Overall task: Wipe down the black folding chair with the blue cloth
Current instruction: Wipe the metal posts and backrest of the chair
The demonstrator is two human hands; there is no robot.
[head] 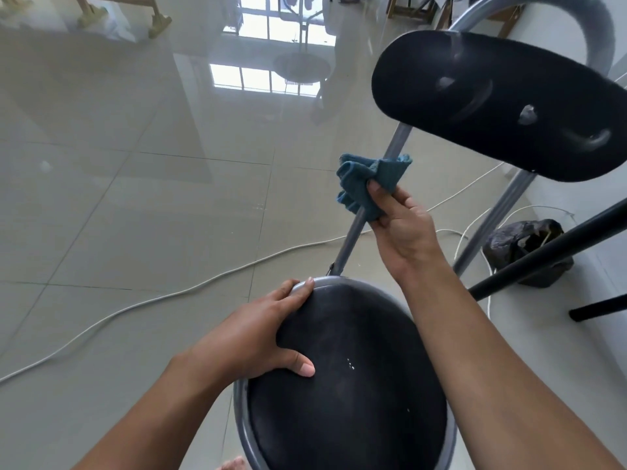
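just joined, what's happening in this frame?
A person is wiping a black folding chair. The right hand holds the blue cloth wrapped around a grey frame tube between the backrest and the seat. The left hand grips the seat's rim to steady it. A white cord lies on the tile floor.

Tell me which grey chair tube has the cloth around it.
The left tube, running up from the seat; the cloth wraps it in the right hand. The right tube is bare.

free: open floor (pixel 118 198) left | blocked: backrest (pixel 492 103) above, black bar (pixel 543 252) right, cord (pixel 169 296) across floor
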